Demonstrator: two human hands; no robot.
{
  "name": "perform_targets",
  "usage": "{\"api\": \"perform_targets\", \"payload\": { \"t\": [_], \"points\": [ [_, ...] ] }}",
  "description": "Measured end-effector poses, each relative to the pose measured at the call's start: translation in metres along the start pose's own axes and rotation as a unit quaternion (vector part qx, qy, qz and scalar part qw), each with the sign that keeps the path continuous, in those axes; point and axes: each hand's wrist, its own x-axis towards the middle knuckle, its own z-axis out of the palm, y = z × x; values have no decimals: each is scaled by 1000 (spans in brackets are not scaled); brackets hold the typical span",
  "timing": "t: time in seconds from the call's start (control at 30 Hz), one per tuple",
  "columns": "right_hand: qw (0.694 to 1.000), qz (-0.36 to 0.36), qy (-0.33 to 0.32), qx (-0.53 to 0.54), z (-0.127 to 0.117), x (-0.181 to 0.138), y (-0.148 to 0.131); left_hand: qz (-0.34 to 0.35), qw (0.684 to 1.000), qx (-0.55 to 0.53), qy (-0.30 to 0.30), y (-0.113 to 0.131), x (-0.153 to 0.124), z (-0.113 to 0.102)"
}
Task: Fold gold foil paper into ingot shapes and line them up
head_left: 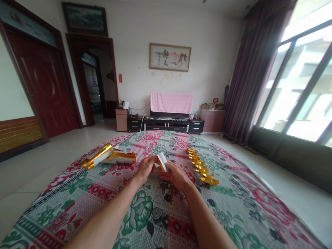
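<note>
Both of my hands meet over a floral cloth (155, 214) and hold one small folded sheet of paper (162, 161), white on one side and gold on the other. My left hand (145, 168) pinches its left side. My right hand (176, 175) grips its right side from below. A row of several folded gold paper pieces (201, 166) lies just right of my right hand. A loose stack of gold and white sheets (110, 156) lies to the left of my left hand.
The cloth covers a wide surface that ends at a tiled floor on both sides. A low dark cabinet (166, 124) with a pink cover (171, 102) stands at the far wall. Doors are on the left, and a large window with a curtain is on the right.
</note>
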Motion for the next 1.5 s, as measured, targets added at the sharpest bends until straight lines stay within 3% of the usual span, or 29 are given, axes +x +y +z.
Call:
{"api": "perform_targets", "payload": {
  "t": [0.43,0.6,0.77,0.93,1.5],
  "points": [
    [999,-28,-17,-17,-3,-1,3,2,1000,-10,-9,-4,1,-2],
    [998,-49,6,-25,-1,0,4,-44,994,-90,-37,-10,5,0],
    [996,-74,45,-16,1,2,5,-136,968,-195,-76,-1,4,0],
    [994,-87,61,-22,1,6,9,-123,960,-229,-100,6,-2,3],
    [995,-80,55,6,3,2,5,-118,984,-134,17,-3,4,3]
  ]
}}
